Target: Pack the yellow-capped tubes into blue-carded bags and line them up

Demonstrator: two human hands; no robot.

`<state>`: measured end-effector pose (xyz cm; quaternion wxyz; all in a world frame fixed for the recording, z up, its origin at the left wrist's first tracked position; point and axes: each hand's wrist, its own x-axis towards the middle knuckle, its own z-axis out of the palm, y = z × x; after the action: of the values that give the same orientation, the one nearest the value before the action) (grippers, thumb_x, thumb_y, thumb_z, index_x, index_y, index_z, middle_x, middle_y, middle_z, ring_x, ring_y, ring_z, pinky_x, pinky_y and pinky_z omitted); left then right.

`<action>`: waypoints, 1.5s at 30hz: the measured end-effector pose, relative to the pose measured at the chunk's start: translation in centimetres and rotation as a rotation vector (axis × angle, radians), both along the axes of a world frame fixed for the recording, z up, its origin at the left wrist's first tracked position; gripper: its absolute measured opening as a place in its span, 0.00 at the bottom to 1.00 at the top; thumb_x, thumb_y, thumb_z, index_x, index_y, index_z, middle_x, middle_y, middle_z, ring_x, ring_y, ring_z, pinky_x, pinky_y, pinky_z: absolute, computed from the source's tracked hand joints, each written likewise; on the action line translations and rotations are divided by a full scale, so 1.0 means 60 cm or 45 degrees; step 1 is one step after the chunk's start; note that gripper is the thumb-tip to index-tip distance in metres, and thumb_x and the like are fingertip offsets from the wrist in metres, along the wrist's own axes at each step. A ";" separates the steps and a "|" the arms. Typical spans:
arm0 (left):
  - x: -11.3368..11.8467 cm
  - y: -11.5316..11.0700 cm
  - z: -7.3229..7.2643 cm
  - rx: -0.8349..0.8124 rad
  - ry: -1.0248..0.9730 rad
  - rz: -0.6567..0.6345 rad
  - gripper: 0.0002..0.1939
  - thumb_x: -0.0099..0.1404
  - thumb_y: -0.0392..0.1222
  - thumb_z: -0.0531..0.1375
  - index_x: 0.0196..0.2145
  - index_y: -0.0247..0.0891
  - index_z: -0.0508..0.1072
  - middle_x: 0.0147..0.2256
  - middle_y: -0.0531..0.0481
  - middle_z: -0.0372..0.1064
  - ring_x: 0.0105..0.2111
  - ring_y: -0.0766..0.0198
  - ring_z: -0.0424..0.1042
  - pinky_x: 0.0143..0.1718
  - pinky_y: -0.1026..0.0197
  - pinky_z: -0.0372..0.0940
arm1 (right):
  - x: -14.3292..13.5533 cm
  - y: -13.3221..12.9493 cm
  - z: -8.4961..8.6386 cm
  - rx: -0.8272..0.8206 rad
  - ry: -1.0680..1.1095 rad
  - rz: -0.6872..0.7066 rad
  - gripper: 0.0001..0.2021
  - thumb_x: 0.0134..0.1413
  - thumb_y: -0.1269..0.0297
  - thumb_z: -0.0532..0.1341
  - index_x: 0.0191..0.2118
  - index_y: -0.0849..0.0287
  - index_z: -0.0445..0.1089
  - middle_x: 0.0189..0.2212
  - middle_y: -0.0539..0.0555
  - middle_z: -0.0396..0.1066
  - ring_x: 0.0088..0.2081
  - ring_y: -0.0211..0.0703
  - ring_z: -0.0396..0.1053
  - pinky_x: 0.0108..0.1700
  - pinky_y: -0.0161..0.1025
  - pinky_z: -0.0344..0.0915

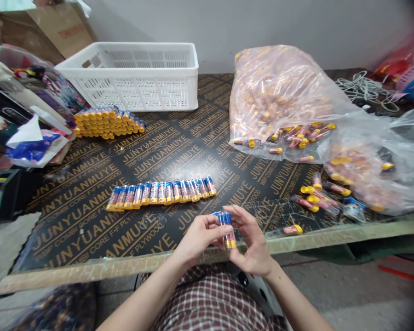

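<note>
Close to the table's front edge, my left hand [202, 234] pinches a small clear tube [227, 230] with a blue top and a yellow base, its thumb lying across the front. Another bit of blue shows behind that tube, mostly hidden by the fingers. Curled around the tube's right side is my right hand [250, 241], with fingertips at the blue top and thumb at the yellow base. Just beyond my hands lies a row of similar blue-and-yellow tubes [161, 192], side by side.
A stack of tubes [106, 122] lies before a white plastic crate [134, 87]. At right, a large clear bag [279, 87] spills yellow-ended tubes; several loose tubes [319, 197] lie nearer. Tissues [36, 142] and a cardboard box [60, 27] stand left. White cord [365, 89] lies far right.
</note>
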<state>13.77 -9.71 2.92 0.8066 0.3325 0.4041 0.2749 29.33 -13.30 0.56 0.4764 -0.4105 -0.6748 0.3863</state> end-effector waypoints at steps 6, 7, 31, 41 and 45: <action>-0.020 0.079 0.016 0.594 0.614 0.193 0.12 0.53 0.46 0.63 0.30 0.33 0.73 0.26 0.48 0.71 0.26 0.64 0.69 0.31 0.63 0.62 | 0.011 0.012 0.006 0.031 -0.084 -0.083 0.44 0.46 0.74 0.59 0.66 0.50 0.36 0.66 0.57 0.34 0.61 0.54 0.53 0.61 0.56 0.55; -0.023 0.097 0.020 0.718 0.803 0.228 0.13 0.53 0.46 0.63 0.32 0.33 0.73 0.25 0.49 0.71 0.26 0.63 0.69 0.30 0.63 0.61 | 0.015 0.015 0.006 0.033 -0.102 -0.119 0.43 0.47 0.73 0.58 0.66 0.50 0.36 0.66 0.57 0.36 0.61 0.54 0.53 0.61 0.56 0.55; -0.011 0.023 -0.042 1.167 1.686 -0.344 0.07 0.62 0.44 0.58 0.31 0.38 0.72 0.33 0.47 0.70 0.31 0.60 0.70 0.31 0.62 0.57 | 0.299 0.084 -0.038 0.071 -1.900 -0.969 0.09 0.53 0.66 0.57 0.33 0.62 0.74 0.39 0.65 0.66 0.41 0.60 0.57 0.36 0.48 0.52; -0.016 0.017 -0.063 1.199 1.579 -0.282 0.09 0.65 0.37 0.53 0.32 0.38 0.72 0.32 0.47 0.72 0.35 0.59 0.69 0.35 0.61 0.57 | 0.134 0.069 -0.023 -0.042 -0.762 -0.521 0.10 0.62 0.61 0.49 0.43 0.57 0.64 0.38 0.57 0.69 0.39 0.47 0.67 0.43 0.45 0.62; -0.019 0.010 -0.065 1.252 1.520 -0.189 0.07 0.64 0.37 0.54 0.30 0.39 0.71 0.30 0.47 0.71 0.33 0.60 0.68 0.34 0.61 0.57 | 0.082 0.047 -0.013 -0.128 -0.542 -0.494 0.12 0.60 0.58 0.54 0.46 0.57 0.64 0.36 0.55 0.68 0.37 0.46 0.67 0.40 0.42 0.64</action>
<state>12.63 -9.10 -0.99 0.2284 0.7703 0.5782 0.1421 34.25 -10.50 -0.22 0.3681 -0.6267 -0.6485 0.2262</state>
